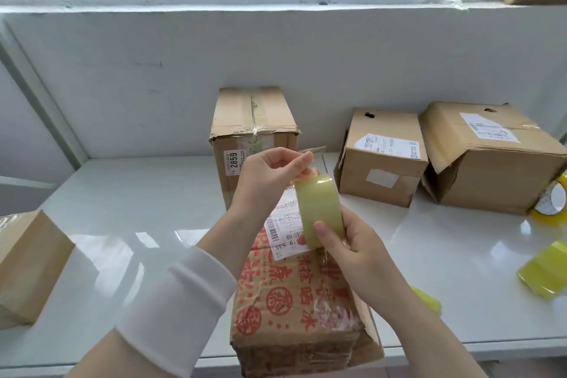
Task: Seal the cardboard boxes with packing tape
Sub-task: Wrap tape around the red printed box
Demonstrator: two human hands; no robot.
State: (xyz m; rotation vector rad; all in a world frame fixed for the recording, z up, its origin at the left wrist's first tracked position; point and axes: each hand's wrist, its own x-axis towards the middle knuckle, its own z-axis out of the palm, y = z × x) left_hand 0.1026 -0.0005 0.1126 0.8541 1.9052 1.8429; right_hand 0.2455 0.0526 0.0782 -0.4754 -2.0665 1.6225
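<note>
Tape roll: I see a pale, clear tape roll (319,210) held on edge between the two hands, above the far end of the red-printed box (294,301).
Right hand: the right hand (349,252) grips the roll from below; its thumb lies flat on the outer face and the other fingers (302,241) curl round behind.
Left hand: the left hand (270,175) is just above the roll, its fingertips (302,159) pressed together and pinching the tape end (313,149), which sticks out past them as a thin clear strip.
Red-printed box: it lies directly under both sets of fingers, closed, and reaches the near edge of the worktop (138,209). A shipping label (285,230) sits just under the roll.
Sleeve: I see a white sleeve (171,310) on the left forearm.
Tall box: the tall box (251,132) stands behind the left fingers and bears a sticker that reads 2859.
Middle box: the middle box (380,156) is beyond and to the right of the right fingers; its top has a hole.
Torn box: the torn box (491,156) is further right, well apart from the fingers, with a flap hanging.
Yellow rolls: one yellow roll (552,202) stands at the torn box's right corner. A second yellow roll (546,270) lies on the worktop, right of the right hand.
Left box: the left box (27,267) is well to the left of the left fingers, at the frame's edge.
</note>
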